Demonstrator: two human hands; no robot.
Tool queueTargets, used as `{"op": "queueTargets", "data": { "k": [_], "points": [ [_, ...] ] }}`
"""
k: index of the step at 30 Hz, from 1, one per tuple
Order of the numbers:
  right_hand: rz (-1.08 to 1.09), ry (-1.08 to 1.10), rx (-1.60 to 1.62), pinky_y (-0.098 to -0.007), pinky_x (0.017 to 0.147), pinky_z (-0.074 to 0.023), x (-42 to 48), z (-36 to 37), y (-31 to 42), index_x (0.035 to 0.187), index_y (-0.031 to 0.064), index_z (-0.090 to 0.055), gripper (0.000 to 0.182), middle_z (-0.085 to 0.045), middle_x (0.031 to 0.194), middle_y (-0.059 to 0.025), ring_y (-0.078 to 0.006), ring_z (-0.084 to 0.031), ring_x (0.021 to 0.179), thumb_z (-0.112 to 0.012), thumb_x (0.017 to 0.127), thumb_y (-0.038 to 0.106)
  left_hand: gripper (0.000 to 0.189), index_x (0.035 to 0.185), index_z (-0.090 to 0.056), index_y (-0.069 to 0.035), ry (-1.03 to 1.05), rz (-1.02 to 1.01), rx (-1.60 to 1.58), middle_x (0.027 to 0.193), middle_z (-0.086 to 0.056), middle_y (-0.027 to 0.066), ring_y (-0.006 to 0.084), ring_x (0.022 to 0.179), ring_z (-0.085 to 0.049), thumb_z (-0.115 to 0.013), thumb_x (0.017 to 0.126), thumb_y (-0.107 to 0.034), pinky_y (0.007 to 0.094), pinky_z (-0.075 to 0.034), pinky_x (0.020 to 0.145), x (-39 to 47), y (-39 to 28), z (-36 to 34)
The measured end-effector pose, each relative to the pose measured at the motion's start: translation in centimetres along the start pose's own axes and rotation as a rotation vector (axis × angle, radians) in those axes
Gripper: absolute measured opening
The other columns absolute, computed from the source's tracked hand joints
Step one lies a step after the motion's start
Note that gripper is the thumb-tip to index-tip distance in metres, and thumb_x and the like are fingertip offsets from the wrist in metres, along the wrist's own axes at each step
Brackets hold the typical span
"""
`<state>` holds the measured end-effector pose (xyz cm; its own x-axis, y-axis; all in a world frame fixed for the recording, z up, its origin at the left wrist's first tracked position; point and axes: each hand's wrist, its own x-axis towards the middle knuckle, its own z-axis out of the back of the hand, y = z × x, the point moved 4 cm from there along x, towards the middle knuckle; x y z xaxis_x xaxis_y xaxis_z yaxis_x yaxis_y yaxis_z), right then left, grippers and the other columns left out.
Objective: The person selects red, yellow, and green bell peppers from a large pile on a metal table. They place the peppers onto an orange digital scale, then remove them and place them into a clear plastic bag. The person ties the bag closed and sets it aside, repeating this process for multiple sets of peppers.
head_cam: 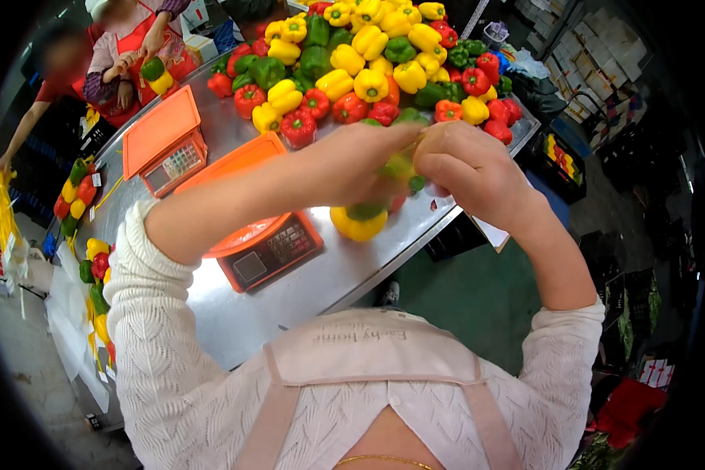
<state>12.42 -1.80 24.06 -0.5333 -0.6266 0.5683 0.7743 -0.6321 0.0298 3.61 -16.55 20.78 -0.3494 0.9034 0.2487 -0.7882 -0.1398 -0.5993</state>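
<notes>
Both my hands meet above the metal table (352, 267), in front of a large heap of yellow, green and red bell peppers (352, 59). My left hand (382, 158), blurred, reaches in from the left side of the picture, and my right hand (476, 170) from the right, with its fingers curled. Between and below them a blurred green and yellow mass shows, perhaps peppers in a net; what each hand grips cannot be made out. A yellow bell pepper (358, 224) with green above it sits or hangs just below the hands.
Two orange weighing scales (270, 249) stand on the table's left part. Netted mixed peppers (77, 197) lie at its far left edge. Across the table, one person (153, 41) holds peppers, another (64, 76) reaches to yellow nets (4, 217). A black crate (558, 164) stands at right.
</notes>
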Motion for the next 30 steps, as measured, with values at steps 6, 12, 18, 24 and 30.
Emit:
{"op": "queueTargets", "data": {
  "k": [6, 12, 18, 24, 30],
  "points": [
    [-0.702, -0.447, 0.736, -0.0325, 0.086, -0.0523, -2.9, -1.9, -1.4, 0.108, -0.0017, -0.065, 0.028, -0.066, 0.113, -0.0076, -0.0234, -0.066, 0.099, -0.07, 0.08, -0.003, 0.017, 0.088, -0.058, -0.005, -0.243, -0.387, 0.336, 0.087, -0.057, 0.0097, 0.0306, 0.078, -0.06, -0.072, 0.081, -0.012, 0.0396, -0.049, 0.064, 0.6, -1.8, 1.7],
    [-0.691, -0.13, 0.793, -0.0331, 0.088, -0.0525, -3.2, -7.2, -0.6, 0.12, 0.0008, -0.062, 0.037, -0.067, 0.111, -0.0072, -0.0212, -0.064, 0.102, -0.073, 0.088, 0.014, 0.014, 0.091, -0.064, -0.012, -0.114, -0.56, 0.636, 0.097, -0.061, 0.0004, 0.0236, 0.081, -0.064, -0.07, 0.079, -0.018, 0.0346, -0.052, 0.065, 2.7, -6.0, 0.4],
    [-1.001, -0.873, 1.516, -0.0392, 0.088, -0.055, -9.3, -11.1, -3.8, 0.106, 0.0025, -0.062, 0.023, -0.067, 0.106, -0.0138, -0.0258, -0.065, 0.099, -0.054, 0.103, 0.024, 0.058, 0.132, -0.055, -0.008, -0.31, -0.332, -0.103, 0.13, -0.055, 0.011, 0.0235, 0.118, -0.055, -0.079, 0.083, -0.03, 0.0359, -0.051, 0.091, 2.2, -1.4, 0.5],
    [-1.355, -1.221, 1.651, -0.0495, 0.096, -0.0512, -20.3, -17.8, -5.3, 0.104, 0.0021, -0.058, 0.032, -0.065, 0.109, -0.0149, -0.0317, -0.062, 0.106, -0.046, 0.106, 0.031, 0.102, 0.154, -0.026, -0.009, 0.321, 0.228, -0.855, 0.146, -0.045, 0.016, 0.0274, 0.134, -0.046, -0.086, 0.075, -0.029, 0.0396, -0.037, 0.112, -7.0, 9.2, -17.3],
    [-1.59, -1.262, 1.628, -0.0492, 0.097, -0.0504, -22.8, -22.4, -3.2, 0.1, 0.004, -0.056, 0.03, -0.064, 0.108, -0.0132, -0.0321, -0.061, 0.107, -0.044, 0.107, 0.031, 0.097, 0.153, -0.03, -0.01, 0.478, 0.431, -0.685, 0.139, -0.054, 0.0136, 0.0241, 0.128, -0.052, -0.085, 0.074, -0.024, 0.0361, -0.041, 0.108, -8.6, 11.8, -19.0]
  ]
}}
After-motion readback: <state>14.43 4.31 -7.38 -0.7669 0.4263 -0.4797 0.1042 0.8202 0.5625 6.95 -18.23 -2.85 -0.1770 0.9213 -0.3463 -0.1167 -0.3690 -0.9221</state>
